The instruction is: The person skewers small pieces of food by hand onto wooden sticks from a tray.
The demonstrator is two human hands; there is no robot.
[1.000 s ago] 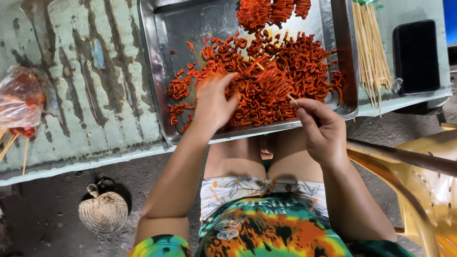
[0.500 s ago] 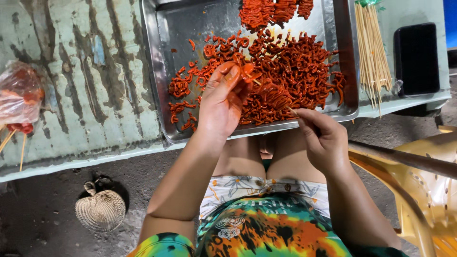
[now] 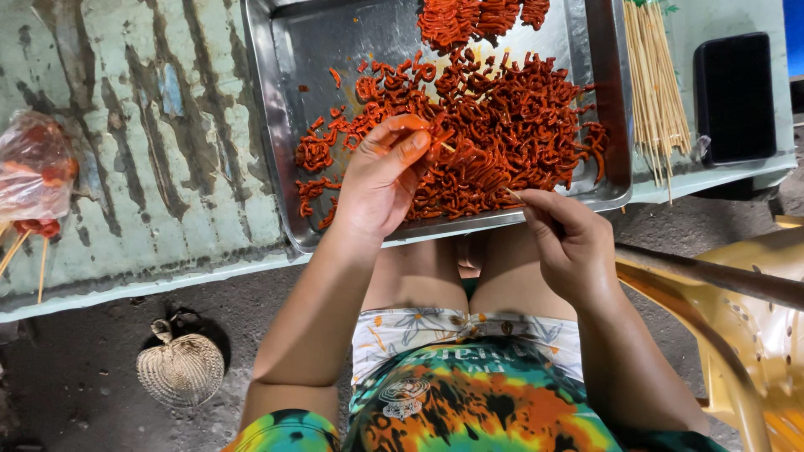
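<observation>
While pinching a red curled strip (image 3: 416, 127) between thumb and fingertips, left hand (image 3: 381, 180) raised over the near half of the metal tray (image 3: 285, 151), grip pressed together on that strip. Right hand (image 3: 569, 243) at the tray's near edge, just outside its rim, grip closed on the end of a thin wooden skewer (image 3: 469, 163) that slants up toward the left hand, with red pieces threaded along it. Loose heap of red strips (image 3: 519, 117) spread across the tray's middle and right side; neater bundle of finished skewered pieces (image 3: 469, 18) at the tray's far edge. Bundle of bare wooden skewers (image 3: 657, 92) on the tabletop (image 3: 126, 151) just right of the tray, a black rectangular object (image 3: 735, 96) beyond them. Plastic bag with red contents (image 3: 33, 172) well left of the tray. Woven hand fan (image 3: 180, 368) on the ground below the tray's left corner; yellow plastic chair (image 3: 745, 335) to the lower right.
</observation>
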